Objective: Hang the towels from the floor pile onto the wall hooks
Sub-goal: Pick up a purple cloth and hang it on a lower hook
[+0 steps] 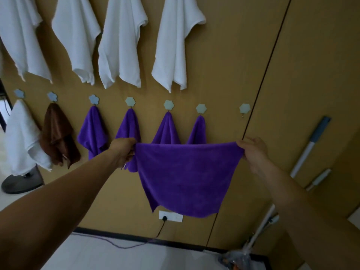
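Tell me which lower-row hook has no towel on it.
The rightmost hook, beside the dark wall seam. It is bare, while every other hook in that row is occupied.

Rightmost pale hexagonal wall hook [244,108] bare, free room all around. Hung purple microfibre towel [197,131] just left; white-and-blue pole [307,150] well right.

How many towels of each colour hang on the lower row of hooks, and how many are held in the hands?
White towel, hanging: 1
Brown towel, hanging: 1
Purple towels, hanging: 4
Held purple towel, between left hand and right hand: 1
Total: 7
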